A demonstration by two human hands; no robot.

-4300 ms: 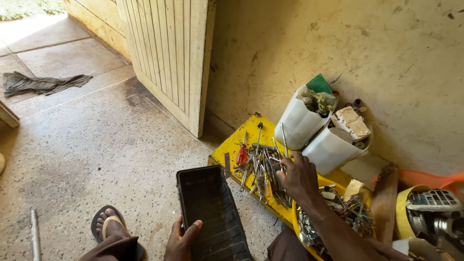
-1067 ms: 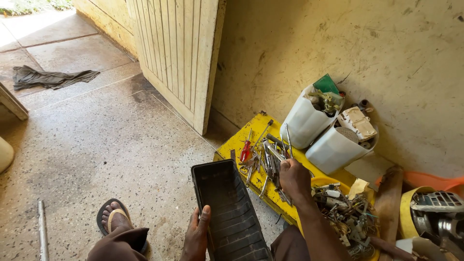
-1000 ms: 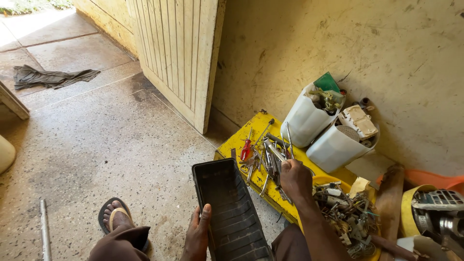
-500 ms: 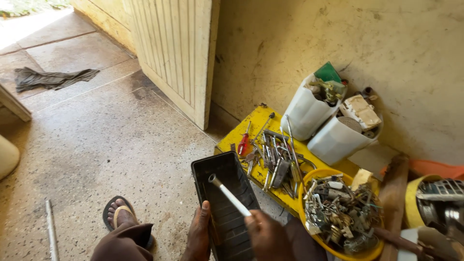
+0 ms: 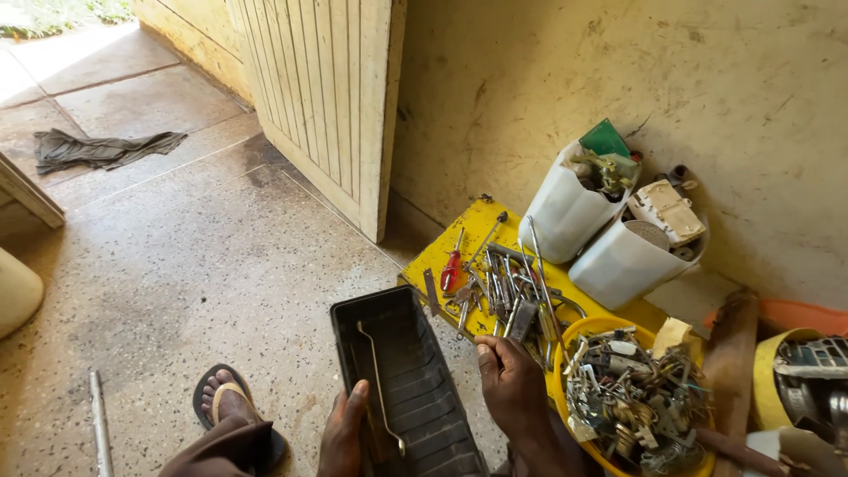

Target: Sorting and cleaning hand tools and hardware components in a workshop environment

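A view down from the head onto a speckled floor beside a yellowed wall. Nearest, the left hand is seen at the near-left rim of a black tray, fingers curled loosely over the edge, steadying it. In the tray a slim bent rod is laid lengthwise, its long axis running away from the body. The right hand is held just right of the tray, empty, fingers bent inward and close together, knuckles toward the tool pile; it is the nearer hand to that pile. A sandalled foot is seen to the left. Just beyond the right hand, loose tools are spread on a yellow board. A yellow bowl of metal parts sits right. Farthest, two white tubs and a door are seen
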